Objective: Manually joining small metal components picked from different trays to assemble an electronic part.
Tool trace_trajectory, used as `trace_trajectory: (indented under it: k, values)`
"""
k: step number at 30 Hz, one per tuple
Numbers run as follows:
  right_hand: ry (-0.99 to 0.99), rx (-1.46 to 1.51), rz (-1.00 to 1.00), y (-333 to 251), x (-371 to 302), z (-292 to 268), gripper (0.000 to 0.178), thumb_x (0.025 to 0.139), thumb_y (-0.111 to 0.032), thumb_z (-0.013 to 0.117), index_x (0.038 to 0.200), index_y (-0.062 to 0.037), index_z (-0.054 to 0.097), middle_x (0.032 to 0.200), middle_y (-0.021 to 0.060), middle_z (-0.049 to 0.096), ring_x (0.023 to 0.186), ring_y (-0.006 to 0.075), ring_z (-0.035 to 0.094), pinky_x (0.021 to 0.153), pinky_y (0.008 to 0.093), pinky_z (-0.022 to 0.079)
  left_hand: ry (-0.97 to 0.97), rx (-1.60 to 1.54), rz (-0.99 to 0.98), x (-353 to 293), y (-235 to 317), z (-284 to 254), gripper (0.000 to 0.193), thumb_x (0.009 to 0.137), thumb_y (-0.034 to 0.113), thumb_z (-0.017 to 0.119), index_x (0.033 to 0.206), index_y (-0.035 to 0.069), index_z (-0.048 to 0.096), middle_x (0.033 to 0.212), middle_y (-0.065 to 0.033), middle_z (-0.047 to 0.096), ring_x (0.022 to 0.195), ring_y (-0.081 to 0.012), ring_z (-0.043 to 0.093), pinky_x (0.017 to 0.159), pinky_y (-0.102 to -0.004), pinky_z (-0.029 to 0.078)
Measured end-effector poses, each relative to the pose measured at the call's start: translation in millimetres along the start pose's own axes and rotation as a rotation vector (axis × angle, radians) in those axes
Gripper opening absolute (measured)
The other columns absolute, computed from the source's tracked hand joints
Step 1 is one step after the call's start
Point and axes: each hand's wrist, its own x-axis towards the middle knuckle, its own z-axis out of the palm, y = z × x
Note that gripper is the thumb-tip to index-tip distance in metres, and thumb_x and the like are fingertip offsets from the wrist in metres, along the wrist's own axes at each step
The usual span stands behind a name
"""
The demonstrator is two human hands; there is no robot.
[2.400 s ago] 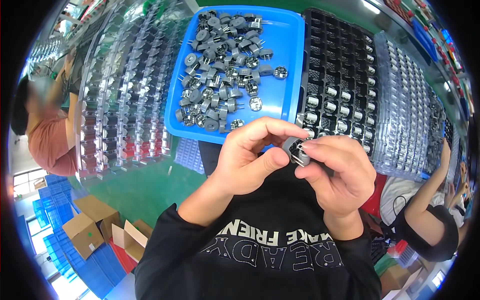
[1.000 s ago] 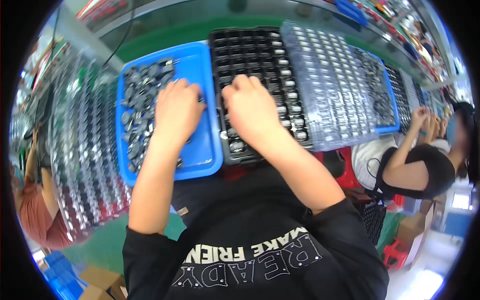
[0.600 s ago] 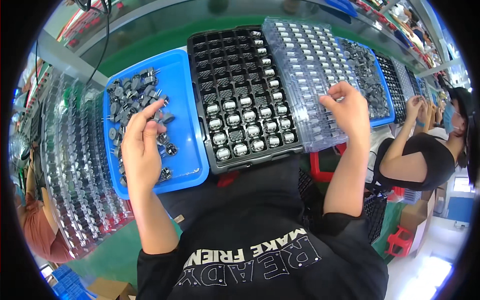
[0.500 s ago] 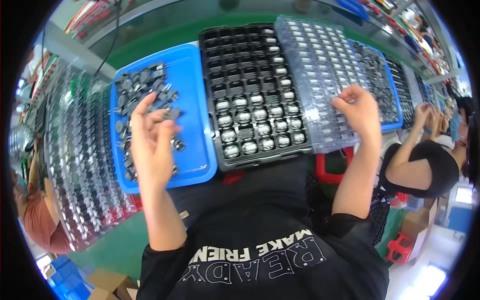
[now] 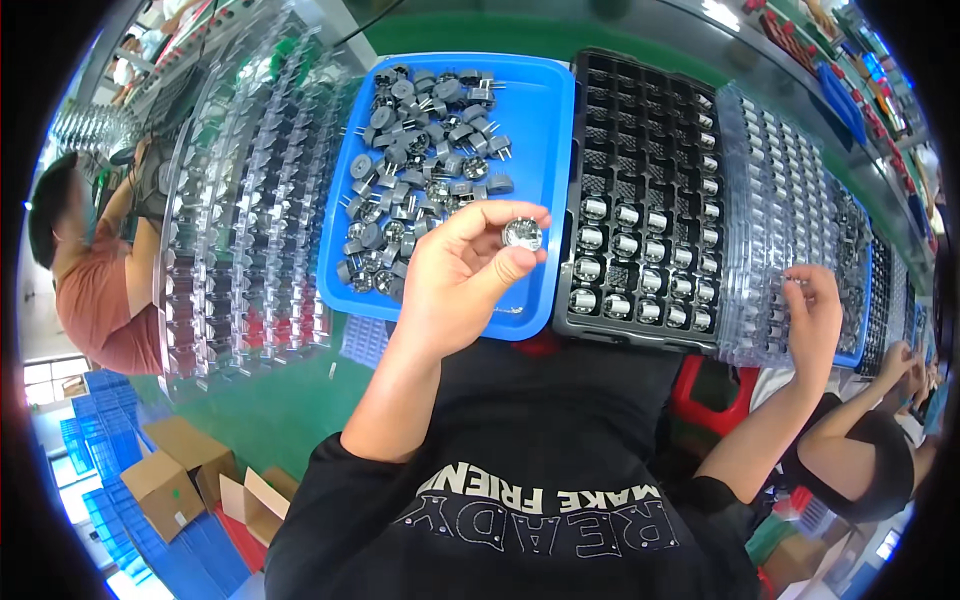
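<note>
Green bench (image 5: 480, 35) runs across the top of the head view, crowded with trays side by side. Left hand (image 5: 455, 285) is up over the near right corner of the blue tray (image 5: 540, 120), thumb and fingers closed on one small round silver-faced component (image 5: 522, 234), its shiny face turned up toward the camera; which way its pins run, I cannot tell. Loose grey components (image 5: 420, 150) heap to the left of that hand, inside the same blue tray. Just right of the held part sits the black compartment tray (image 5: 650, 90), near rows filled with seated parts (image 5: 630, 290), far rows bare. That hand is clearly nearer the black tray. Right hand (image 5: 812, 318) is well apart at the right, fingers curled onto the near edge of the clear blister trays (image 5: 780, 190); whether it grips anything, I cannot tell. More clear trays (image 5: 250, 200) stack at the left, a co-worker (image 5: 85, 290) beyond them.
</note>
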Motion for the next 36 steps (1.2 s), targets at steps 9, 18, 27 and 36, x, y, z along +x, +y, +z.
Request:
trace_trajectory:
  k: [9,18,27,36]
  values:
    - [-0.033,1.027,0.052,-132,-34,79,0.016,0.096,0.002,0.064,0.112,0.0041,0.067,0.104,0.0133,0.073,0.082,0.0151,0.071,0.078,0.0265,0.058,0.030,-0.176,-0.241,3,-11,1,0.039,0.098,0.003,0.063,0.137,0.002,0.061,0.124,-0.0117,0.067,0.099,-0.0104,0.062,0.081,-0.0259,0.052]
    - [-0.093,0.979,-0.118,-190,-54,129,0.030,0.082,0.006,0.080,0.111,0.0052,0.071,0.104,0.0117,0.073,0.090,0.0155,0.071,0.079,0.0266,0.058,0.000,-0.511,-0.342,-12,-3,7,0.040,0.108,0.020,0.051,0.141,-0.004,0.052,0.129,-0.0159,0.064,0.113,-0.0222,0.065,0.096,-0.0359,0.056]
    - [0.178,0.651,-0.525,-194,-52,135,0.039,0.072,-0.019,0.092,0.104,-0.0029,0.078,0.092,0.0086,0.069,0.081,0.0193,0.066,0.070,0.0292,0.054,-0.026,-0.448,-0.171,-30,0,19,0.048,0.098,0.011,0.069,0.140,-0.001,0.052,0.134,-0.0153,0.061,0.124,-0.0217,0.060,0.101,-0.0345,0.052]
    - [0.165,0.605,-0.598,-196,-50,133,0.032,0.074,-0.015,0.089,0.102,-0.0021,0.076,0.087,0.0072,0.069,0.073,0.0180,0.064,0.061,0.0286,0.053,-0.012,-0.343,-0.125,-34,-1,15,0.049,0.094,0.007,0.073,0.138,-0.003,0.054,0.129,-0.0146,0.065,0.121,-0.0205,0.063,0.101,-0.0330,0.052]
